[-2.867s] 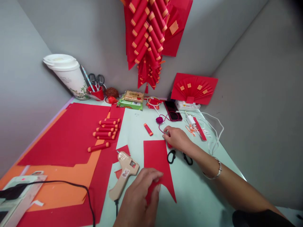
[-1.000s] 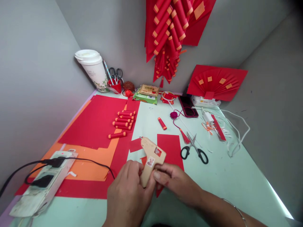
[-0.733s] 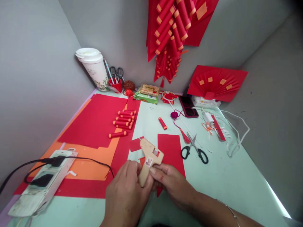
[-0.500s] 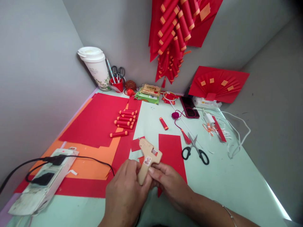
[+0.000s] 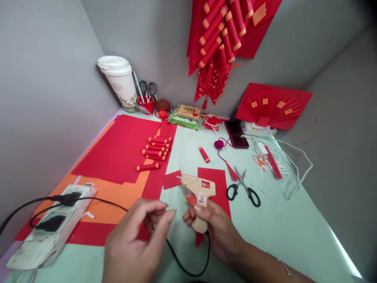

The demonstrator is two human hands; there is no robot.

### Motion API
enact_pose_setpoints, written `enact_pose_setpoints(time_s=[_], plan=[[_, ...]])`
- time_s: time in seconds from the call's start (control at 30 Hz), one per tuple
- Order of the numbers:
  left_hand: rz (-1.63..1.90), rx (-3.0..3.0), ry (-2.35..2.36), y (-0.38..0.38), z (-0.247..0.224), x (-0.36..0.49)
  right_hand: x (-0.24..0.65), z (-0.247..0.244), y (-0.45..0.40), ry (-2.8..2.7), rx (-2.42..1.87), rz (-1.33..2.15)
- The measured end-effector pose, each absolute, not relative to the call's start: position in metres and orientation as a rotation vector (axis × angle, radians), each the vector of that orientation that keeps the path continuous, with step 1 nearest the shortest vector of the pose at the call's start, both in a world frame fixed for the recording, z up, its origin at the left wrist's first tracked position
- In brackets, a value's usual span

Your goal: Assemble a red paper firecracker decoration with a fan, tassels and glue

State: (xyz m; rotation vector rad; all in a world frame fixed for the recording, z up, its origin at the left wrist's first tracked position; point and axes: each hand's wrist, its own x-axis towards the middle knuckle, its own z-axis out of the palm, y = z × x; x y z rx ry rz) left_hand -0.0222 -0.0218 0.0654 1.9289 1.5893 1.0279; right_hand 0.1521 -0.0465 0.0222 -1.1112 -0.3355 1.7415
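Note:
A beige hot glue gun (image 5: 193,183) is in my right hand (image 5: 224,230), which wraps round its handle with a finger near the orange trigger. Its metal nozzle points left, over a small red paper piece (image 5: 171,181). My left hand (image 5: 132,239) is apart from the gun, to its left, holding nothing, with a gap between thumb and index finger. Below the handle hangs a black cord (image 5: 188,273). Red paper (image 5: 213,181) lies under the gun and my right hand. Several red paper rolls with orange ends (image 5: 156,147) lie in a pile; a single roll (image 5: 204,154) lies apart.
At left is a power strip (image 5: 53,232) with black plugs. Scissors (image 5: 242,188), a tassel (image 5: 231,171), a phone (image 5: 236,133) and white cable (image 5: 303,177) lie at right. A lidded cup (image 5: 120,84) stands at back left; red paper decorations (image 5: 220,35) hang on the wall.
My left hand has let go of the glue gun and drawn back left. The gun has moved right and turned its nozzle left, now gripped in my right hand alone.

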Motion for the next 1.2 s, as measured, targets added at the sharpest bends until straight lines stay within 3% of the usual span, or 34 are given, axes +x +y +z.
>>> enact_pose_setpoints(time_s=[0.17,0.5,1.2], plan=[[1.270,1.642,1.801,-0.022,0.070,-0.022,0.152,0.024,-0.042,-0.352,-1.093,1.794],[1.510,1.779,1.494,-0.015,0.044,-0.032,0.137,0.021,-0.027,-0.391,-1.243,1.793],[1.414,1.798,1.478,-0.017,0.046,-0.029,0.137,0.017,-0.027,-0.449,-1.334,1.786]])
